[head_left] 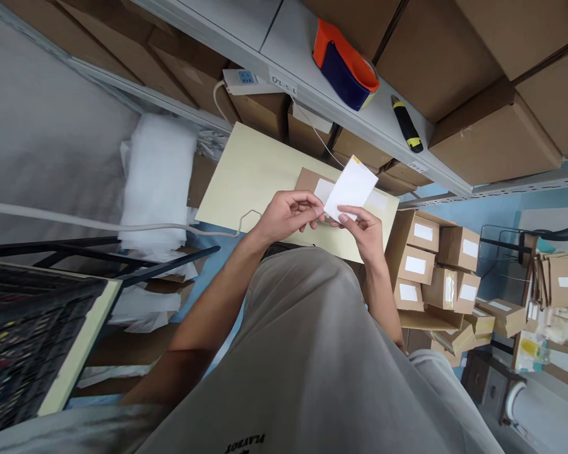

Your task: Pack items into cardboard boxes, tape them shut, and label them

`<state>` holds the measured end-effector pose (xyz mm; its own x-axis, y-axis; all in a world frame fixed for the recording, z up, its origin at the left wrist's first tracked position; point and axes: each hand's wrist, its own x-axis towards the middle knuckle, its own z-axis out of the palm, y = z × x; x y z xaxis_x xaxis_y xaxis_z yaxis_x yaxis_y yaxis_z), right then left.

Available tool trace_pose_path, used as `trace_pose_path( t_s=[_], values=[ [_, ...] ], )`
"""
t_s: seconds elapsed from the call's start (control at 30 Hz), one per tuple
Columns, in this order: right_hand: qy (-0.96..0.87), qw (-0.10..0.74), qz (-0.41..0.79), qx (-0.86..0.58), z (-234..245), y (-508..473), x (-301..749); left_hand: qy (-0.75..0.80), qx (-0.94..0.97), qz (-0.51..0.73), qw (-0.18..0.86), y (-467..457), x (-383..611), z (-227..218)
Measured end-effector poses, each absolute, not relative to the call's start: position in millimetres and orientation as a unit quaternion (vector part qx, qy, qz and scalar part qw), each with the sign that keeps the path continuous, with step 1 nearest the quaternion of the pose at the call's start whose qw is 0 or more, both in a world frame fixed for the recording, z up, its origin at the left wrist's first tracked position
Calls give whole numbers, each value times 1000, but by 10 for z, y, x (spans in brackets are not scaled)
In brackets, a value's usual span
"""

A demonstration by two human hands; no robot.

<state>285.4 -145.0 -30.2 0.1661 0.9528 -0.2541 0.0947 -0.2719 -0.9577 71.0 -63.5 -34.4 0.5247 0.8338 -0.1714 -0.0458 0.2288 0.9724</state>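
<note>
A white paper label sheet point(353, 186) with a small orange mark at its top corner is held up over a pale yellow table. My right hand point(363, 230) grips its lower edge, thumb on top. At the lower left corner of the sheet, the fingertips of my left hand point(293, 213) are pinched together; they partly hide what they grasp there. Below the sheet lies a flat brown cardboard box point(307, 180) bearing a white label point(322, 189), partly covered by the sheet and my hands.
Above the pale table point(246, 170), a grey shelf point(296, 38) carries an orange and navy tape roll point(345, 66), a box cutter point(407, 123) and cartons. A power strip point(248, 82) hangs beneath. Labelled boxes point(419, 265) fill a carton at right. White foam wrap point(158, 183) and a black crate point(33, 347) are left.
</note>
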Motion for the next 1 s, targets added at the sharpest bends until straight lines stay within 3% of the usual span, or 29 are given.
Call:
trace_pose_path(
  t_s=[0.1, 0.27, 0.63, 0.83, 1.0],
  values=[
    [-426, 398, 481, -655, -351, -1422, 2835, 371, 528, 325, 691, -637, 741, -378],
    [-476, 398, 351, -702, -212, -1393, 2716, 379, 556, 327, 664, -635, 752, -422],
    [-489, 383, 347, -703, -77, -1234, 2323, 346, 600, 334, 639, -512, 488, -585],
    [-424, 401, 336, -739, -256, -1178, 2265, 439, 637, 280, 569, -236, 197, -1210],
    [-378, 408, 339, -759, -267, -1165, 2249, 606, 573, 182, 521, 91, -214, -1859]
  ],
)
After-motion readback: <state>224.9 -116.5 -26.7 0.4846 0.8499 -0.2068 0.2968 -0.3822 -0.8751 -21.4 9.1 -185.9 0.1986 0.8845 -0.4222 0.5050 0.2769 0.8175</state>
